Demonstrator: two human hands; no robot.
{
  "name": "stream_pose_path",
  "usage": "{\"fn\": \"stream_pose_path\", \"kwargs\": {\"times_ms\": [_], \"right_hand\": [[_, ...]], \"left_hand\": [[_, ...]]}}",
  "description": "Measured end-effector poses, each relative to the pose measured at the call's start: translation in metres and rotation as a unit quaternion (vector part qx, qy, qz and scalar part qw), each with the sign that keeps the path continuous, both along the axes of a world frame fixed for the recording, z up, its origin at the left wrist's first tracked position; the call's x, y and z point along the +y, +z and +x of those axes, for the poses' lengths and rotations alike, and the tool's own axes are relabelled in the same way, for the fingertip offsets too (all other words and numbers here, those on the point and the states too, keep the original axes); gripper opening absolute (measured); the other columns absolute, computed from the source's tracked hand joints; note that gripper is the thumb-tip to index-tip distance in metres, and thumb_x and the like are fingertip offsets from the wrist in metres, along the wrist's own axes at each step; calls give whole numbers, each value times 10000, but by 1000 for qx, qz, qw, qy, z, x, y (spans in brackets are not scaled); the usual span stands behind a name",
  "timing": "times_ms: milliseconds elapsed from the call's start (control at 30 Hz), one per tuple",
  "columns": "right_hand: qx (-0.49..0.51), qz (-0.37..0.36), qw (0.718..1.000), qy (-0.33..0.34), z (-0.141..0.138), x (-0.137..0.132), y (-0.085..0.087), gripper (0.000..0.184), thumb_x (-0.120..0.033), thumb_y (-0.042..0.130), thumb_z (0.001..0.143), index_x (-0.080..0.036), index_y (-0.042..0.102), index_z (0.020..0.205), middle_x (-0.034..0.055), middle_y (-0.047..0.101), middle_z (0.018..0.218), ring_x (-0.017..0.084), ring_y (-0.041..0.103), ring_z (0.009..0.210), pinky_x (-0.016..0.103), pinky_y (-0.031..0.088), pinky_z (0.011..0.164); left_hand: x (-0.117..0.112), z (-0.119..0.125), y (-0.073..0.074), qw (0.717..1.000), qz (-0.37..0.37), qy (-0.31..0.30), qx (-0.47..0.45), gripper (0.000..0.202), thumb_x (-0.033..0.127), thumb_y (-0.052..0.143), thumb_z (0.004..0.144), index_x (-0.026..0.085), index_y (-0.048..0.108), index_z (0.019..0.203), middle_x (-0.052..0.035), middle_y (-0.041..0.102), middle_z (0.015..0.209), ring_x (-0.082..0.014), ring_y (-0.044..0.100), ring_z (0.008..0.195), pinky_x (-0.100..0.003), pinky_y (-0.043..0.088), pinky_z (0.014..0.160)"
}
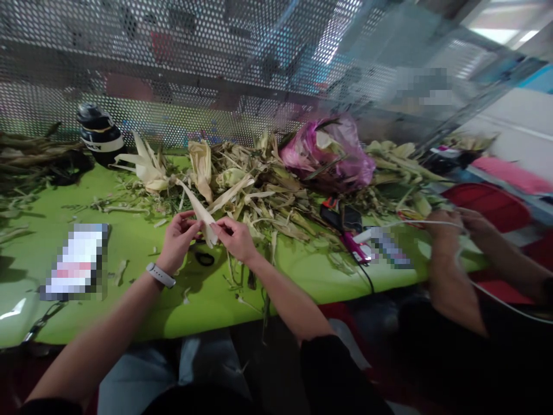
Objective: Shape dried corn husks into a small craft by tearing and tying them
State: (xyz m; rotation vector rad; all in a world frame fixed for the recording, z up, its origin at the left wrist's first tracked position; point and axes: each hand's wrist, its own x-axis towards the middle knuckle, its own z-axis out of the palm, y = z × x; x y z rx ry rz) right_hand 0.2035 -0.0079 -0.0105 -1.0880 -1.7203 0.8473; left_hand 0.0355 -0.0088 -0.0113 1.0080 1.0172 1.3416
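Note:
A long pale corn husk (197, 206) is stretched between my two hands above the green table. My left hand (179, 239), below a watch with a light strap, pinches the husk's edge with thumb and fingers. On the husk's other side, my right hand (235, 236) grips it near its lower end. Just beyond lies a heap of dry corn husks (276, 196). Several pale husks, still joined at the base, fan out as a bunch (151, 170) behind my left hand. A small black loop (204, 259) rests on the table under my hands.
A dark bottle (101, 135) stands at the back left, a phone (75, 262) lies at left. A pink plastic bag (330, 153) sits behind the heap. At right, a co-worker's hands (449, 227) hold something near a white cable. A perforated metal panel (194, 69) borders the green table (147, 311).

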Motion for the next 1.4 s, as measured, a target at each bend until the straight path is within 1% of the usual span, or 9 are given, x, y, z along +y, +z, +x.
{"fn": "stream_pose_path", "kwargs": {"times_ms": [133, 233, 400, 533, 733, 900, 1067, 1300, 1400], "right_hand": [[29, -50, 998, -9, 0, 2, -2, 279, -460, 632, 822, -183, 606, 853, -5, 597, 682, 120, 523, 583, 233, 410, 538], [70, -54, 996, -15, 1, 5, -1, 275, -451, 656, 800, -187, 597, 849, -8, 582, 702, 117, 514, 603, 234, 418, 555], [125, -107, 986, 4, 1, 10, 0, 313, -494, 639, 787, -189, 572, 795, -26, 535, 649, 107, 483, 573, 230, 403, 529], [99, -78, 992, 30, 0, 10, -4, 291, -471, 636, 800, -184, 591, 821, -11, 571, 702, 111, 506, 622, 234, 420, 576], [64, -45, 997, 12, -1, 8, -8, 291, -482, 606, 840, -192, 600, 825, -4, 580, 706, 116, 504, 625, 238, 418, 579], [50, -28, 998, 25, -1, 6, -6, 288, -479, 610, 846, -191, 616, 839, -2, 609, 724, 119, 524, 632, 247, 432, 601], [83, -57, 995, 13, 0, 7, -6, 268, -465, 618, 834, -197, 598, 830, -8, 587, 707, 120, 518, 621, 247, 436, 590], [109, -92, 989, 48, 1, 9, -5, 258, -424, 649, 791, -192, 586, 886, 7, 627, 780, 132, 566, 678, 262, 478, 629], [124, -106, 986, 38, 2, 8, -2, 280, -434, 664, 775, -189, 581, 884, 3, 623, 773, 127, 560, 670, 258, 473, 620]], "left_hand": [[1, -2, -4, 998, 52, -21, 21, 419, 323, 784, 720, 167, 595, 1060, -15, 685, 837, -105, 625, 709, -244, 525, 700], [2, -2, -6, 995, 80, -35, 48, 369, 332, 775, 732, 162, 629, 1025, -30, 690, 872, -125, 640, 763, -260, 527, 735], [3, -4, -4, 996, 61, -45, 47, 386, 338, 776, 726, 161, 646, 1044, -25, 682, 850, -117, 621, 731, -252, 529, 707], [3, -5, 1, 996, 17, -57, 67, 352, 371, 768, 706, 148, 666, 959, -47, 688, 869, -137, 625, 738, -244, 527, 638], [1, -6, 6, 997, -5, -54, 63, 254, 320, 719, 711, 160, 678, 903, -32, 676, 878, -125, 614, 723, -243, 523, 641], [0, -6, 6, 992, -11, -75, 97, 307, 429, 740, 721, 159, 662, 844, -10, 641, 754, -109, 580, 637, -228, 501, 592], [2, -6, 4, 993, 6, -73, 92, 346, 489, 728, 734, 168, 639, 827, -5, 621, 762, -108, 573, 649, -228, 511, 589], [4, -6, 3, 987, 43, -94, 120, 346, 483, 725, 754, 155, 639, 827, -3, 619, 741, -94, 552, 633, -222, 494, 605], [4, -6, 1, 986, 52, -97, 122, 338, 473, 724, 758, 154, 636, 825, 0, 614, 728, -91, 546, 625, -215, 487, 597]]}}
